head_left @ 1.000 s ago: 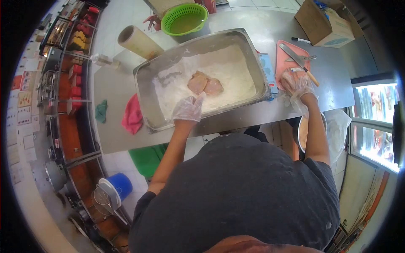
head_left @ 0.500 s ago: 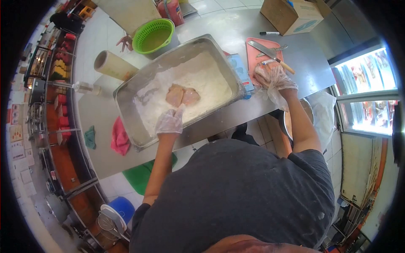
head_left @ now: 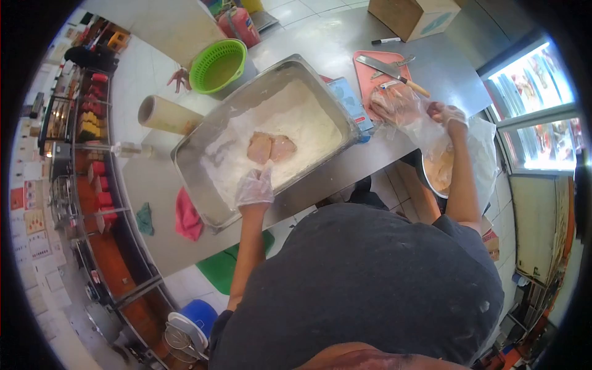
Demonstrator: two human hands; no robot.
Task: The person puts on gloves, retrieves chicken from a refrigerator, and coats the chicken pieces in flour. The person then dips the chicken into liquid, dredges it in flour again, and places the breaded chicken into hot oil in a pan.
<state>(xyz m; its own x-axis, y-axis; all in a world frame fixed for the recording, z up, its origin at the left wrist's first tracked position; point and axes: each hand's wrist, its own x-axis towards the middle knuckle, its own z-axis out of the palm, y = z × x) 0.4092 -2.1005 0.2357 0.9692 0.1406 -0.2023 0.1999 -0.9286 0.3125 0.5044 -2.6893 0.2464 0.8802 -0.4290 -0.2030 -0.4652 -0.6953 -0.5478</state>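
My left hand [head_left: 254,188], in a clear plastic glove, reaches over the near side of a deep metal pan [head_left: 216,220] of white flour [head_left: 302,123]. Its fingers are apart, the tips at the lower edge of pieces of raw chicken [head_left: 271,148] lying flat on the flour; whether they touch is hard to see. My right hand [head_left: 449,116], also gloved, is closed on the mouth of a clear plastic bag [head_left: 410,114]. More raw meat shows inside the bag, which lies partly on a pink tray [head_left: 364,65]. A wooden-handled knife [head_left: 388,72] rests across that tray.
Below my right arm stands a pot [head_left: 439,176] with pale contents. A green colander [head_left: 219,65], a plastic-wrap roll [head_left: 169,115] and a pink cloth [head_left: 187,214] sit left of the pan. Another person's hand [head_left: 179,80] shows beyond. A cardboard box [head_left: 413,18] stands at the back.
My right hand has moved right and up from over the bagged meat, drawing the bag's mouth outward. My left hand stays by the chicken. The whole view has shifted slightly.
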